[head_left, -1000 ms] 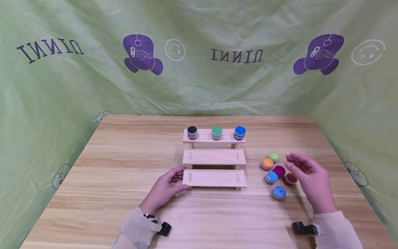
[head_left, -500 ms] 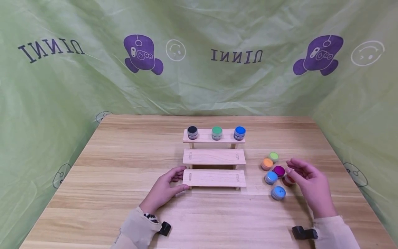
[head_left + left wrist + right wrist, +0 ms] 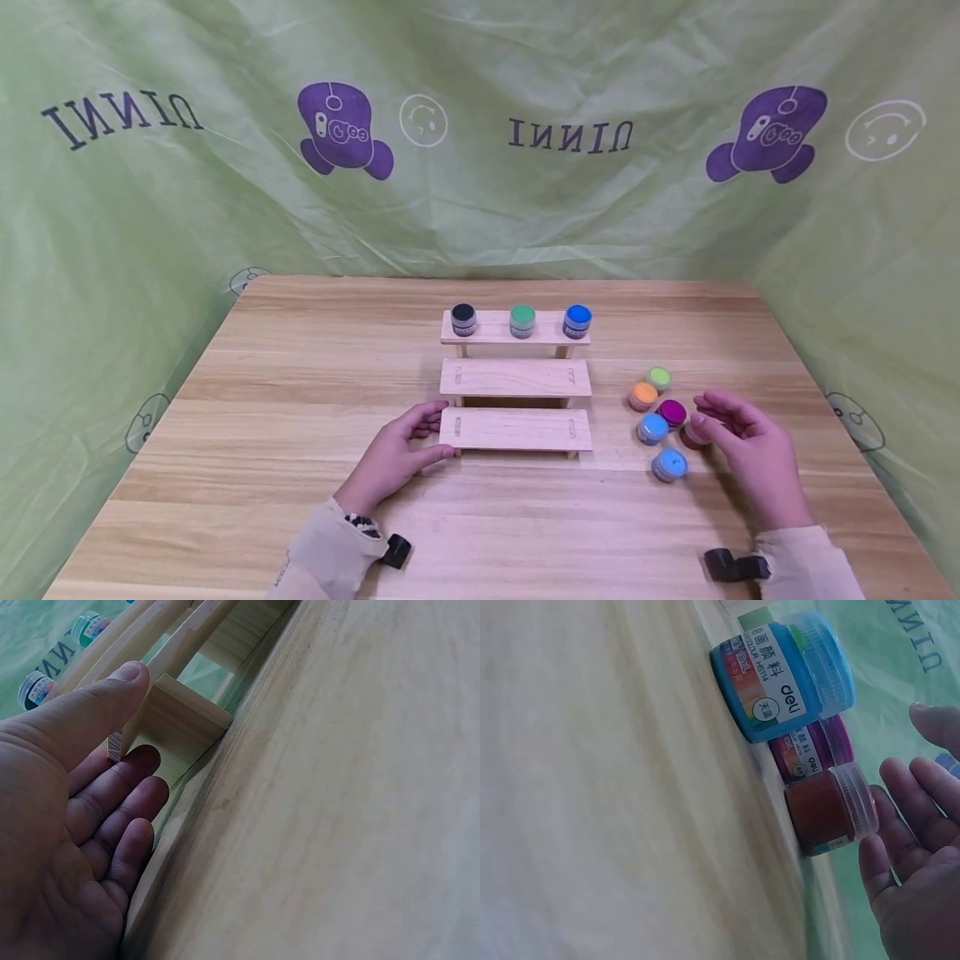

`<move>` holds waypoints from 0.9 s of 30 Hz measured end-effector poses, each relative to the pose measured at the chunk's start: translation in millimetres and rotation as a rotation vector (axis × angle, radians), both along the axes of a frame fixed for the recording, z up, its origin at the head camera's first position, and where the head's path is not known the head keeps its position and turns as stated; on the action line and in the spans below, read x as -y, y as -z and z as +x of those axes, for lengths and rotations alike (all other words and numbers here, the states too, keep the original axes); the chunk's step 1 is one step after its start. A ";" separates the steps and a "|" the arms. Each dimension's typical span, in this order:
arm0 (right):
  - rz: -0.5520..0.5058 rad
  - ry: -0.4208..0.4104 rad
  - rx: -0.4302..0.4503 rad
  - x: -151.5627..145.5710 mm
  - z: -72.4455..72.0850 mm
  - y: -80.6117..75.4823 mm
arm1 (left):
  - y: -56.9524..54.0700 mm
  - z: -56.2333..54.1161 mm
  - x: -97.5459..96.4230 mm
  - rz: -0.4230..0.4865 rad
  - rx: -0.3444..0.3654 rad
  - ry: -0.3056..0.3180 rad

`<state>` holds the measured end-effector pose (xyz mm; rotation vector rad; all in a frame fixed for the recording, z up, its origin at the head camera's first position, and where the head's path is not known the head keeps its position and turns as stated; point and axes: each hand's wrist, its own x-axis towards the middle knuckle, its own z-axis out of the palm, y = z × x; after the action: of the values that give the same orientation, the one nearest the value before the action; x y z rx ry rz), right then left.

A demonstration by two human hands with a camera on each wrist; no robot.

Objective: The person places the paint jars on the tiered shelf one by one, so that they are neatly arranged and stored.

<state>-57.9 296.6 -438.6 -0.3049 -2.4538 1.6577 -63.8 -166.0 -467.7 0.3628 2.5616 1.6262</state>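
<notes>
A three-step wooden stand point(image 3: 517, 431) sits mid-table. My left hand point(image 3: 392, 457) holds the left end of its lowest step, thumb at the front corner and fingers behind; in the left wrist view the thumb point(image 3: 124, 682) lies along the board's end. My right hand point(image 3: 759, 450), fingers loosely bent and holding nothing, hovers beside a brown-red paint jar point(image 3: 821, 812), partly hidden by the thumb in the head view. Close to it are a purple jar point(image 3: 672, 412), a light blue jar point(image 3: 652, 428), another blue jar point(image 3: 670, 465), an orange jar point(image 3: 642, 396) and a light green jar point(image 3: 658, 379).
On the top step stand a black jar point(image 3: 463, 320), a green jar point(image 3: 522, 321) and a blue jar point(image 3: 577, 321), spaced apart. A green printed cloth point(image 3: 480, 208) hangs behind and at both sides of the wooden table point(image 3: 315, 333).
My right hand has lowered slightly toward the near side, its thumb now covering more of the brown-red jar. The left hand and the stand have stayed in place.
</notes>
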 end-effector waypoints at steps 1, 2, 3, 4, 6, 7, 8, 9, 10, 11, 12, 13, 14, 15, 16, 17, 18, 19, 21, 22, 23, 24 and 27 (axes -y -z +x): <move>-0.004 0.003 0.004 -0.2 -0.2 1.0 | 0.1 0.0 0.3 0.001 -0.002 0.000; 0.001 0.006 0.007 -0.3 -0.3 2.1 | 0.1 0.0 0.7 0.001 -0.003 -0.001; 0.000 0.006 0.009 -0.6 -0.2 3.2 | 0.4 0.0 0.9 0.003 -0.003 -0.002; 0.006 0.005 0.011 -1.1 -0.3 4.2 | 0.5 0.0 1.1 0.005 -0.004 -0.001; 0.003 0.003 0.021 -2.2 -0.1 5.8 | 0.8 -0.1 1.1 0.009 -0.002 0.002; 0.006 -0.001 0.026 -2.9 0.1 6.4 | 0.7 0.0 1.0 0.010 0.001 0.002; 0.007 -0.007 0.030 -3.8 0.3 7.1 | 0.6 0.0 0.9 0.010 0.004 0.002; 0.011 -0.014 0.034 -4.7 0.5 7.7 | 0.4 -0.1 0.7 0.009 0.007 0.003; 0.011 -0.021 0.036 -5.7 0.6 8.4 | -0.1 -0.1 0.6 0.010 0.008 0.003; 0.012 -0.030 0.039 -6.5 0.8 9.0 | -0.4 -0.2 0.4 0.008 0.008 0.003; 0.018 -0.040 0.039 -7.4 0.9 9.7 | -0.9 -0.2 0.4 0.005 0.007 0.000; 0.024 -0.049 0.040 -8.4 1.1 10.3 | -1.5 -0.3 0.1 0.002 0.006 -0.002; 0.033 -0.060 0.042 -9.4 1.2 11.2 | -1.7 -0.5 -0.2 0.000 0.002 -0.001; 0.045 -0.071 0.047 -10.2 1.2 11.8 | -2.1 -0.6 -0.4 -0.001 -0.002 -0.001; 0.054 -0.082 0.053 -11.1 1.1 12.5 | -2.5 -0.7 -0.5 -0.002 -0.005 0.000; 0.068 -0.092 0.064 -11.8 1.0 13.1 | -2.7 -0.6 -0.6 -0.005 -0.007 0.001; 0.078 -0.103 0.075 -12.5 0.9 13.6 | -2.9 -0.5 -0.6 -0.007 -0.007 0.002; 0.083 -0.114 0.085 -13.1 0.8 14.0 | -3.1 -0.4 -0.6 -0.007 -0.007 0.003; 0.087 -0.136 0.100 -14.7 0.6 14.7 | -2.9 -0.2 -0.7 -0.009 -0.003 0.003; 0.088 -0.144 0.104 -15.5 0.6 15.0 | -2.8 -0.1 -0.8 -0.011 -0.001 0.001; 0.090 -0.152 0.105 -16.1 0.6 15.1 | -2.7 0.1 -0.8 -0.011 0.002 -0.002; 0.096 -0.160 0.104 -16.6 0.6 15.1 | -2.7 0.2 -0.8 -0.009 0.005 -0.006; 0.128 -0.178 0.100 -17.6 0.3 15.3 | -2.5 0.6 -0.7 -0.012 0.009 -0.014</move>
<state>-57.6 314.3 -453.9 -0.1600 -2.7184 1.5745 -63.2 -165.3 -465.3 0.3367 2.5721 1.6119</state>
